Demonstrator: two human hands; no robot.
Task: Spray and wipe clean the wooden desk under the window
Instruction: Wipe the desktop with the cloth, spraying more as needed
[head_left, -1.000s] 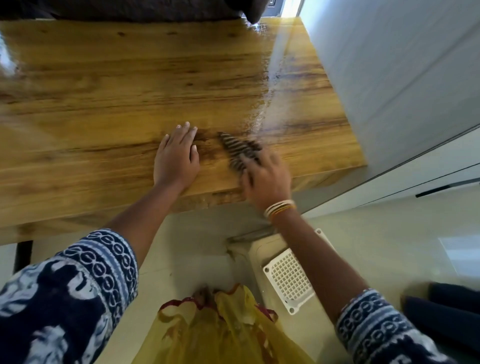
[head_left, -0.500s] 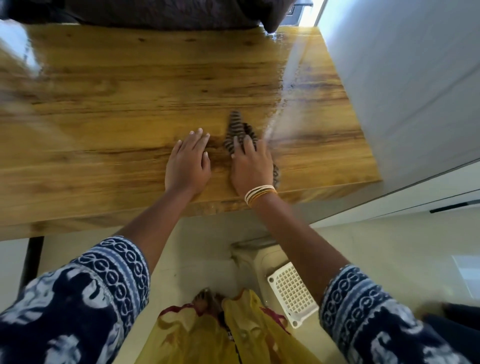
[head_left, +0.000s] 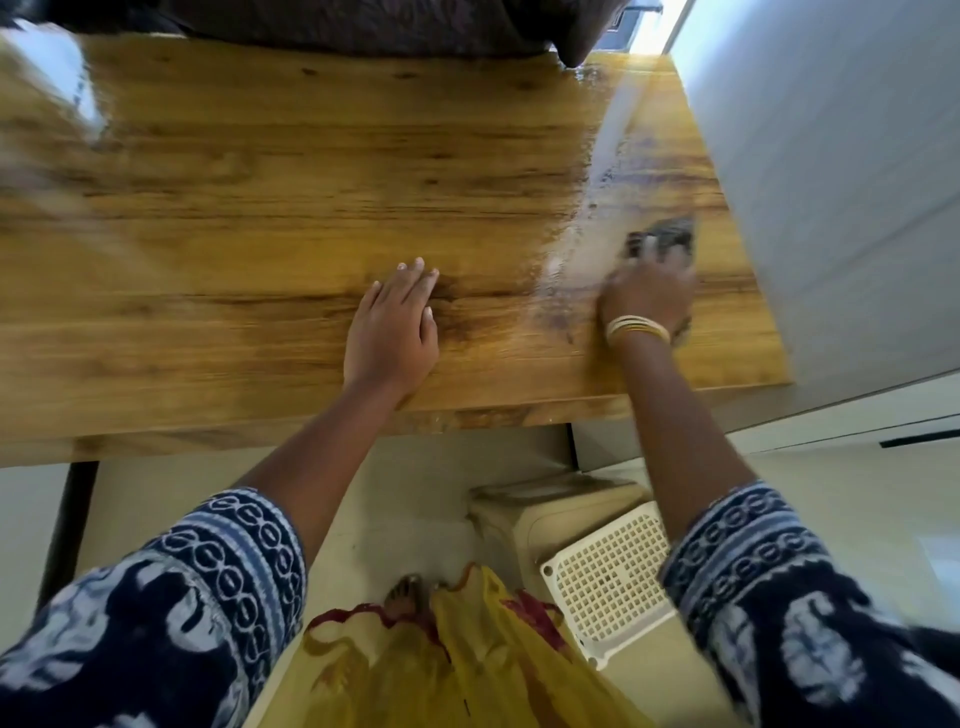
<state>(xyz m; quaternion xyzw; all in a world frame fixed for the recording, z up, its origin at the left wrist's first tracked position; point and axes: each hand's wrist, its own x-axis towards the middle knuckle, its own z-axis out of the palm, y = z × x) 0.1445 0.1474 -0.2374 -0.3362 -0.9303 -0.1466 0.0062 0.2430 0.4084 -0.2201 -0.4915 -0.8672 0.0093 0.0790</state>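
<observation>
Wooden desk (head_left: 260, 197), glossy, wet streak near the wall. Cloth (head_left: 662, 236): soft, limp, light, best pinned under a flat palm. Right hand (head_left: 647, 299) pressed on it, fingers blurred. Left hand (head_left: 392, 327) flat, empty, fingers together.

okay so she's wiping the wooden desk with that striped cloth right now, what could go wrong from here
1. The right hand pushes the striped cloth close to the white wall; knuckles could hit it.
2. The desk shows wet streaks beside the cloth; the flat, bracing left hand might slip if the wet patch spreads there.
3. A white basket sits on the floor near her foot; she could trip on it.
</observation>
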